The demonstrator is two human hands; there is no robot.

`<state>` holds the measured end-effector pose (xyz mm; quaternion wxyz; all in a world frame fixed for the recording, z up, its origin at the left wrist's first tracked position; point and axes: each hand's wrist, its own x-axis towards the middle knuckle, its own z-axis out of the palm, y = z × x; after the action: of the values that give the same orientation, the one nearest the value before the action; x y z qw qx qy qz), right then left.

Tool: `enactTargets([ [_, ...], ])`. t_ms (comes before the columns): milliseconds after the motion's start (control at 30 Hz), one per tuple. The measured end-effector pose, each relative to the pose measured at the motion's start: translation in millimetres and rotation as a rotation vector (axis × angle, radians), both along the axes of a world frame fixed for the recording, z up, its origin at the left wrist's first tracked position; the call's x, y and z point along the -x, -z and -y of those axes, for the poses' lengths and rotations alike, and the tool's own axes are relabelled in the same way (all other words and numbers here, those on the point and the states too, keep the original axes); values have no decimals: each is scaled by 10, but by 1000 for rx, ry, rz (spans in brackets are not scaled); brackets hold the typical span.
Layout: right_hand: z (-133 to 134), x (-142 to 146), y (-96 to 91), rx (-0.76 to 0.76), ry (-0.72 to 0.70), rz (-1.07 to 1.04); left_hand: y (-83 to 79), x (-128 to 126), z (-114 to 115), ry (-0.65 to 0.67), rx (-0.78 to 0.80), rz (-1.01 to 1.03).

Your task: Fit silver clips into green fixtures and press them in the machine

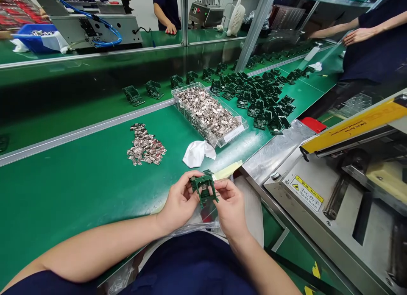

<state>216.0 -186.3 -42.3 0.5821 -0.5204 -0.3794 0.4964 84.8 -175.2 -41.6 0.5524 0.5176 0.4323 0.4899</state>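
Between my two hands is a dark green plastic frame part (206, 182), held near the table's front edge. My left hand (181, 199) grips its left side with thumb and fingers. On the other side, the fingertips of my right hand (230, 204) pinch the part; whether they also hold a small metal piece, I cannot tell. Just beyond lies a crumpled white cloth (195, 154). A pile of small metal pieces (146, 146) sits on the green table to the left. Many more metal pieces fill a clear plastic box (227, 139) farther back.
Many green parts (257, 93) are heaped behind the box, and others stand in a row along the conveyor (130, 117). A machine with a yellow bar (356, 125) stands close on the right. Co-workers' hands (359, 35) are at the back right and far side.
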Motion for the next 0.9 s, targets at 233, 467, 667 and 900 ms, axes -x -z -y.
enactTargets([
  [233,77,-100,89,-26,39,-44,67,-2,23,40,20,10],
  [467,172,-416,465,120,114,160,212,-145,-321,-136,-158,-191],
  [667,145,-124,687,85,-12,165,295,-269,-245,34,-165,-246],
  [900,175,15,840,-24,19,215,271,-134,-79,-109,-229,-338],
])
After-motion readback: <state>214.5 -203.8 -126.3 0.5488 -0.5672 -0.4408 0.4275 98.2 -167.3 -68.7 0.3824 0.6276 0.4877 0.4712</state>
